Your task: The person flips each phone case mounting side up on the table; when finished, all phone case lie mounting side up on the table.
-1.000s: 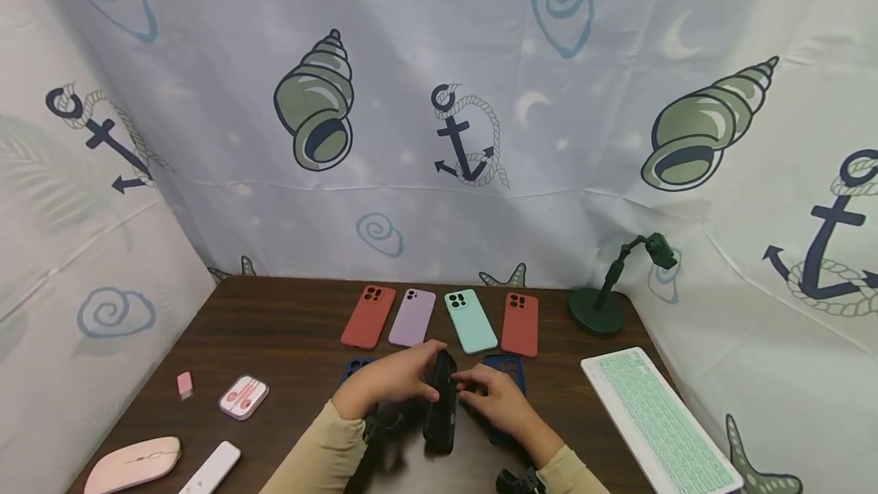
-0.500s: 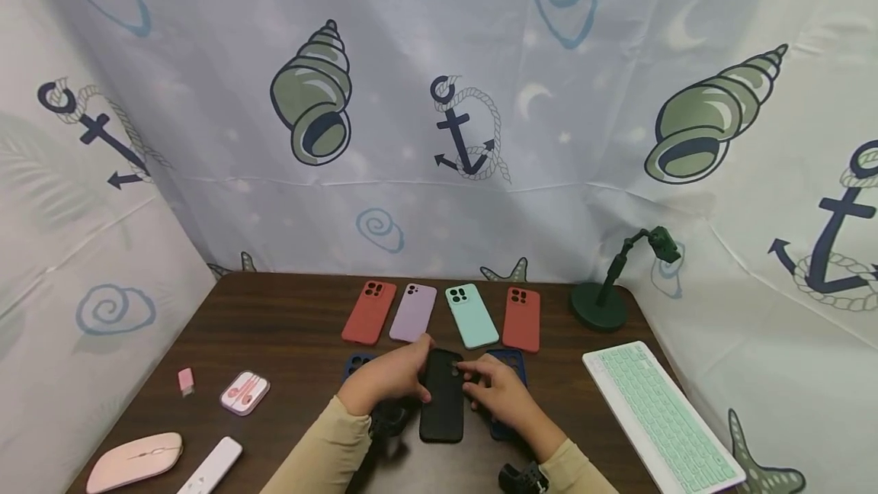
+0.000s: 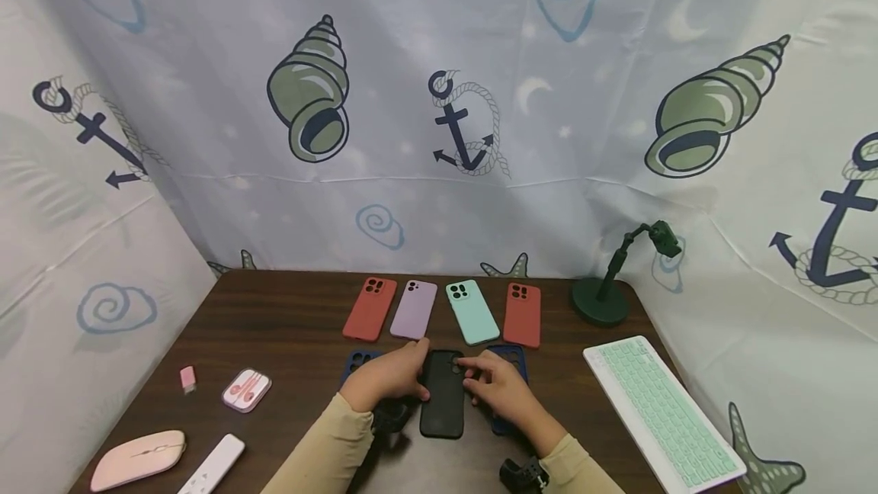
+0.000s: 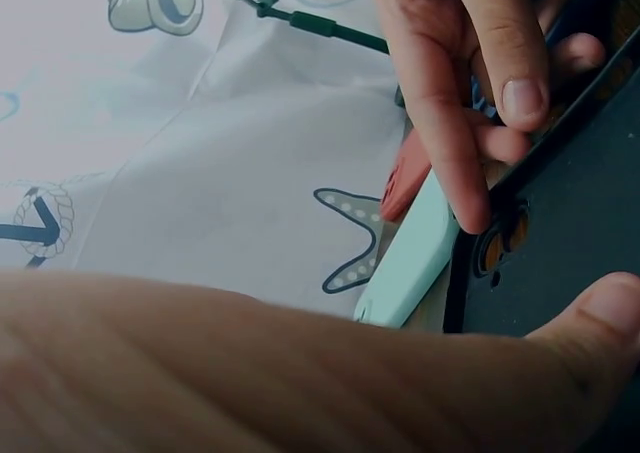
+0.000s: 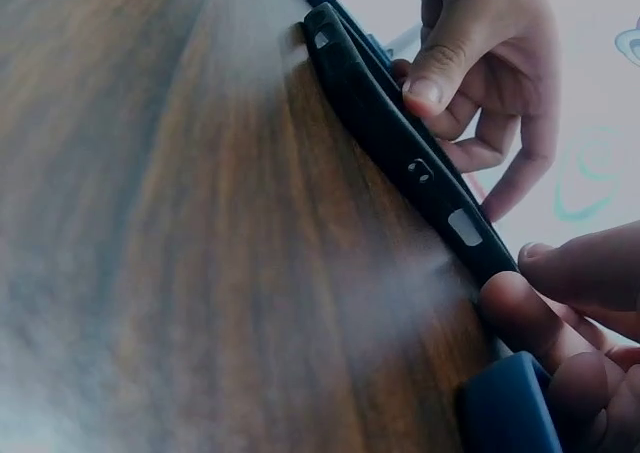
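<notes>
- Currently the black phone case [image 3: 442, 404] is between the two hands, at the near middle part of the table [image 3: 288, 319], with its hollow side toward the head view
- Wood is visible through the camera hole of this case, and its long side with small openings shows well in the right wrist view; I cannot tell if it touches the table
- The left hand [image 3: 386, 381] pinches the left long edge, with the thumb on the inner side and the fingers outside
- The right hand [image 3: 501, 389] has its thumb and forefinger together on the far right corner, beside the camera hole, so it also holds the case
- One blue case [image 3: 359, 360] lies partly hidden behind the left hand, and another blue case [image 3: 513, 357] lies partly under the right hand
- Behind them stand out four cases in a row, from left to right: a red one, a purple one [image 3: 414, 311], a mint one [image 3: 473, 313] and again a red one
- To the right are a green lamp [image 3: 599, 302] and a white keyboard [image 3: 665, 414] with mint keys
- At the left side lie a pink USB stick [image 3: 188, 379], boxed earphones [image 3: 247, 390], a pink mouse [image 3: 139, 461] and a white remote [image 3: 213, 466]
- A cloth [image 3: 394, 120] with shells and anchors hangs around the table
</notes>
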